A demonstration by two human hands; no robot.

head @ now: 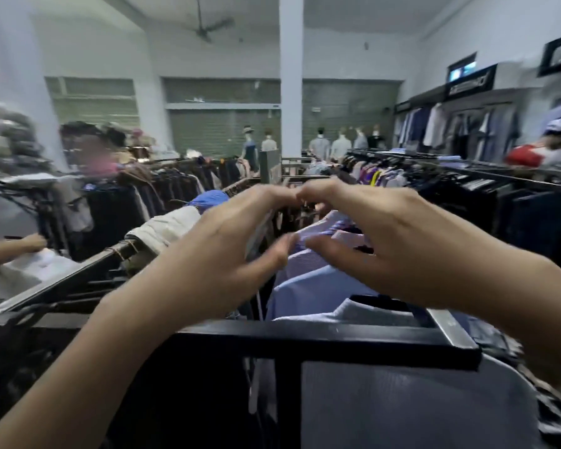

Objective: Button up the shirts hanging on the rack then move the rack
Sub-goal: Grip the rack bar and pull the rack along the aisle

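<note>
A black metal rack [321, 341] crosses the foreground with shirts hanging from it. The nearest ones are a grey-blue shirt [402, 400], a light blue shirt [318, 290] and a lilac striped shirt [324, 228] further back. My left hand [227, 244] and my right hand [370, 241] reach over the rack, fingertips meeting above the lilac shirt. Both hands have curled fingers and appear to pinch its fabric near the collar. The picture is motion-blurred and the exact grip is hard to see.
More racks of dark clothes run left [117, 202] and right [467, 186]. A beige garment [166, 228] lies over a rail on the left. Another person's arm [20, 246] reaches in at far left. A white pillar [291, 85] and several mannequins [321, 144] stand at the back.
</note>
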